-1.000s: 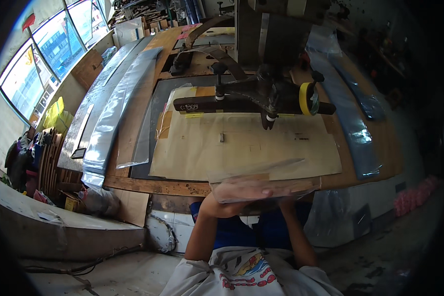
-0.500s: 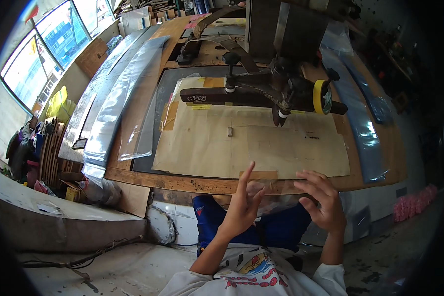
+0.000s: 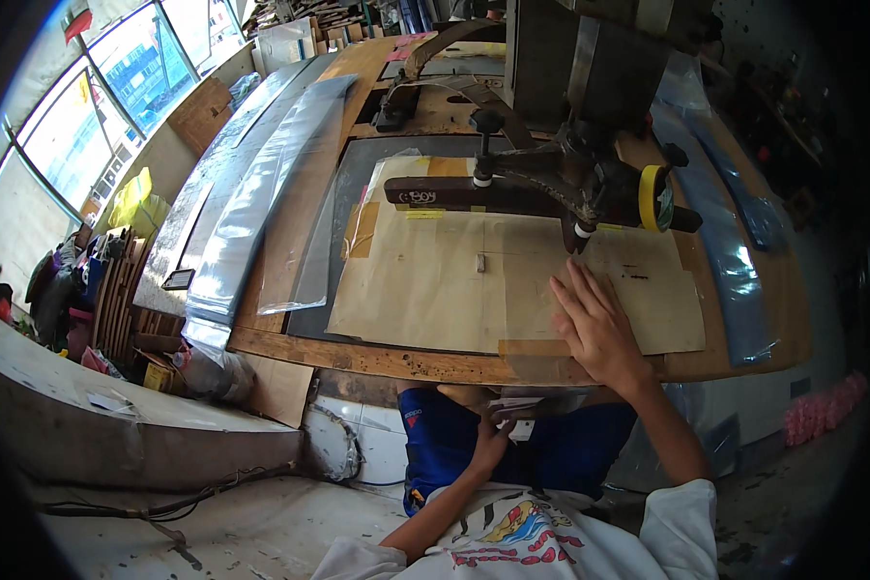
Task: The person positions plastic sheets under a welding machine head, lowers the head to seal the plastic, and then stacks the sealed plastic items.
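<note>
My right hand (image 3: 599,333) lies over the front right part of a cream board (image 3: 425,280), fingers stretched out toward the foot of a dark metal clamp arm (image 3: 580,203). Down over my lap, my left hand (image 3: 491,443) is closed at the edge of some clear plastic (image 3: 551,398); its fingertips are partly hidden. The board rests on a dark grey mat (image 3: 309,326), with brown tape on its edges. A small block (image 3: 480,262) sits near its middle. Across its far side runs a dark bar (image 3: 435,190), with a yellow tape roll (image 3: 652,198) on the arm beside it.
Long stacks of clear plastic (image 3: 227,251) lie on the wooden table (image 3: 396,363) at left, and bluish plastic sheets (image 3: 735,290) at right. A tall metal machine column (image 3: 541,68) rises behind the board. Wood pieces (image 3: 111,309) and a filled bag (image 3: 213,375) stand at left.
My right hand has moved up and forward from above my lap onto the board. My left hand has dropped to the plastic at my lap. The view has shifted slightly left.
</note>
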Available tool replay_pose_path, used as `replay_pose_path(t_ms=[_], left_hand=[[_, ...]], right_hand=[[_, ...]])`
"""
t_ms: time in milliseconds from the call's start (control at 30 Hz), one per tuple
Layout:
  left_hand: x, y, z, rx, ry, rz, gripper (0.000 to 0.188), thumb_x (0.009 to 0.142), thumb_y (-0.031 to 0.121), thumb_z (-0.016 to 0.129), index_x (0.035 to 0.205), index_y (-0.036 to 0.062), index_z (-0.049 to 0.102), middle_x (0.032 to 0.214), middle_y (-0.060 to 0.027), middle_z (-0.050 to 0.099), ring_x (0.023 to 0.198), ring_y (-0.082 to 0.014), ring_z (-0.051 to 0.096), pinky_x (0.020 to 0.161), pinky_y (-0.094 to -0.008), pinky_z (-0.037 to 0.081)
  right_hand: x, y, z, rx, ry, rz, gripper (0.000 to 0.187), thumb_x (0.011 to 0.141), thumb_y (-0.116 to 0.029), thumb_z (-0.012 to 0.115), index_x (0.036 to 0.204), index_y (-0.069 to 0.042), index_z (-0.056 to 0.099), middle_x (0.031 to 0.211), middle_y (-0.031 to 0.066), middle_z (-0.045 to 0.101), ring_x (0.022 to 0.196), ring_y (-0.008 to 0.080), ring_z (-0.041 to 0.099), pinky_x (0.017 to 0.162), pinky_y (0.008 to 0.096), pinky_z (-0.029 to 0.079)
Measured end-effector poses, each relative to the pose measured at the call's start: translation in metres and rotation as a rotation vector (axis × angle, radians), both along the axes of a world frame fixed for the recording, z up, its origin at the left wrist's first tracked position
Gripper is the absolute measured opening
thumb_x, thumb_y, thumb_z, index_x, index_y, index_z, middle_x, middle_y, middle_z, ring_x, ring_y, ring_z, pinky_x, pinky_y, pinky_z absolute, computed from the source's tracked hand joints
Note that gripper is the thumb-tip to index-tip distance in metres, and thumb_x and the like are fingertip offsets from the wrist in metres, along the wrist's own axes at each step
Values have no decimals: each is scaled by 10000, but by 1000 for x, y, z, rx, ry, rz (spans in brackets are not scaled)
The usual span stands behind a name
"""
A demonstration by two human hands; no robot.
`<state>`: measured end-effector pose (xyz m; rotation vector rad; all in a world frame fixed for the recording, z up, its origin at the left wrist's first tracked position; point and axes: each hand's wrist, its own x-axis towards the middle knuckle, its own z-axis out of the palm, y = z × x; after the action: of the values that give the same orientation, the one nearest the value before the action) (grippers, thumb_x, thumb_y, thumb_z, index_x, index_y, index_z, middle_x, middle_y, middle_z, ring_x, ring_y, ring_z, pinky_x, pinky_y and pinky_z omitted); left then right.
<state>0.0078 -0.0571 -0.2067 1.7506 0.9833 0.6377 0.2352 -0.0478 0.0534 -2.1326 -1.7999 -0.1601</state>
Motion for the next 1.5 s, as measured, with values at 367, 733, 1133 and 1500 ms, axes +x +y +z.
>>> replay_pose_path(t_ms=[367,733,1133,1500], left_hand=[[88,66,-71,-818,-698,-320,792,1014,642,364,1601,117,276,1635,-178,300,1470,-441,340,1204,-601,295],[99,87,-84,-761,-696,-277,764,1015,624,391,1574,108,320,1592,-173,357,1442,-409,383,1191,-569,321],[117,110,-77,-752,-693,-277,734,1016,604,420,1544,97,369,1546,-168,419,1411,-374,429,1177,-533,350],[111,91,-79,-728,-625,-249,707,1017,586,447,1517,87,414,1504,-163,476,1382,-341,471,1164,-500,377]], right_hand=[[-22,10,6,122,-26,-17,425,1009,-349,621,1316,-59,669,1451,147,593,1369,361,534,1203,543,326],[-28,-2,5,-148,-19,93,849,998,-657,480,1542,-11,398,1625,195,360,1525,387,296,1257,557,206],[-25,-10,11,-182,4,109,873,926,-748,520,1514,-104,475,1630,200,352,1498,419,338,1239,611,210],[-18,-4,-1,-180,195,50,869,923,-727,544,1518,-98,472,1614,218,364,1503,414,328,1238,619,201]])
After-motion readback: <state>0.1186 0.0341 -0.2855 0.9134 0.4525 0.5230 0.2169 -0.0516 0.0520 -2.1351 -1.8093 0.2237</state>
